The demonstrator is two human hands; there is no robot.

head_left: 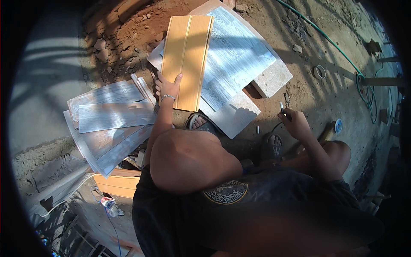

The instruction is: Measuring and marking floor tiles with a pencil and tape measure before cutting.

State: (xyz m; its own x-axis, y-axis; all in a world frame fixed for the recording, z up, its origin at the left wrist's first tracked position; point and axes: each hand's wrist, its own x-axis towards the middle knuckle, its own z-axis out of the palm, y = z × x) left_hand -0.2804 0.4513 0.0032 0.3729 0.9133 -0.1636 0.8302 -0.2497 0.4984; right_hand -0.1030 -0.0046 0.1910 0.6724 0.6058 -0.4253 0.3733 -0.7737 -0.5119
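My left hand (168,87) grips the left edge of a yellow wood-look panel (192,55), its thumb lying across the face. A lengthwise groove runs down the panel. Beneath it lies a grey wood-grain sheet (235,51), resting on pale stone-like slabs (274,79). Off to the right, my right hand (296,123) pinches a short, slim marker (281,107) with its pale end pointing up. The hand is apart from the panel. A small white cylinder (257,129), perhaps a cap, lies on the ground between my feet.
Several grey wood-grain planks (115,115) are fanned out at the left. Broken rubble (102,51) lies at the far left. A green hose (329,36) runs along the right, near a tape roll (319,72). Beside my right knee is a blue-topped round item (338,126).
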